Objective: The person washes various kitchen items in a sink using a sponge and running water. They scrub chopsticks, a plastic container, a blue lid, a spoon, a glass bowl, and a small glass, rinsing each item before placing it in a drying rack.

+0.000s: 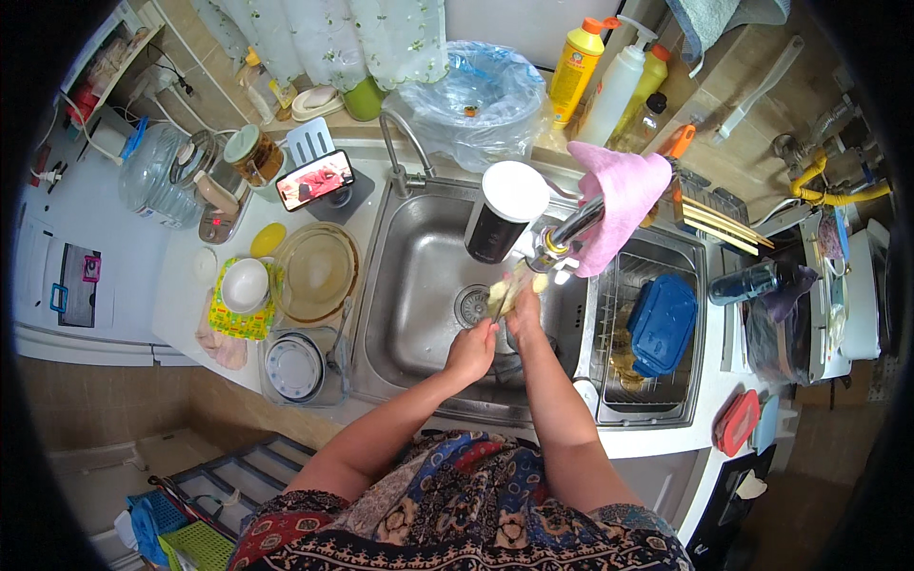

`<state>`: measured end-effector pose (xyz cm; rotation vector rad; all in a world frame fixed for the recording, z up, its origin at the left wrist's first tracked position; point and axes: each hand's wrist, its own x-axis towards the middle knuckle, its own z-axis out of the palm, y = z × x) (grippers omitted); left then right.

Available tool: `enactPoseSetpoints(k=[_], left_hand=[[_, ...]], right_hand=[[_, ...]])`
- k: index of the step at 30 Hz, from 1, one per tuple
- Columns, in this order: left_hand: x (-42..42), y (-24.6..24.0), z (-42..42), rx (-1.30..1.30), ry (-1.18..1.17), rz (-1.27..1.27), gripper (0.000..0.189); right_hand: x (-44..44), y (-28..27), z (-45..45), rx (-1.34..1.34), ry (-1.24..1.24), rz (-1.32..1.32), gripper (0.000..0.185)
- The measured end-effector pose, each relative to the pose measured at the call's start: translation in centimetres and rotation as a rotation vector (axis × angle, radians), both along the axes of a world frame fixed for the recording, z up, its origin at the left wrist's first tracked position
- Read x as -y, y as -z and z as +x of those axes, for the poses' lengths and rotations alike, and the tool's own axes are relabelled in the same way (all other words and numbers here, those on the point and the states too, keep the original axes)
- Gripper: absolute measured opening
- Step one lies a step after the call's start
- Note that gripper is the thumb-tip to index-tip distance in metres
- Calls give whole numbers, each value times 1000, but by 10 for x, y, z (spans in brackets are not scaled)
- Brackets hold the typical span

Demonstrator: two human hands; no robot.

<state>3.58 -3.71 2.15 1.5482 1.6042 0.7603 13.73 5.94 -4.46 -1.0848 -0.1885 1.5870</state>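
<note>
My left hand [473,352] grips the end of a thin metal utensil [500,308], whose exact kind is hard to tell. My right hand [525,312] is closed around a pale yellow sponge or cloth [499,291], pressed against the utensil and partly hidden by the fingers. Both hands are over the right part of a stainless steel sink basin [414,285], just below the faucet [575,225]. Water seems to run from its spout onto them. The drain strainer [471,305] lies left of the hands. Behind them, in the basin, stands a black canister with a white lid [515,191].
A pink cloth [620,193] drapes over the faucet. In the right basin, a blue lidded container [664,325] sits on a wire rack [607,285]. Left on the counter are a glass dish [316,271], stacked plates [294,366], a white bowl [245,285] and a phone [315,180].
</note>
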Motion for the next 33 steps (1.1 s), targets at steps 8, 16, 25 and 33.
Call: enactPoseSetpoints(k=[8, 16, 25, 33], left_hand=[[-4, 18, 2, 832, -259, -559, 17], [4, 9, 9, 863, -166, -555, 20], [-76, 30, -39, 140, 89, -340, 30], [-110, 28, -17, -84, -8, 264, 26]], right_hand=[[40, -39, -12, 20, -360, -23, 21], [5, -45, -3, -21, -191, 75, 16], [39, -29, 20, 528, -567, 230, 16], [67, -67, 50, 384, -705, 52, 20]])
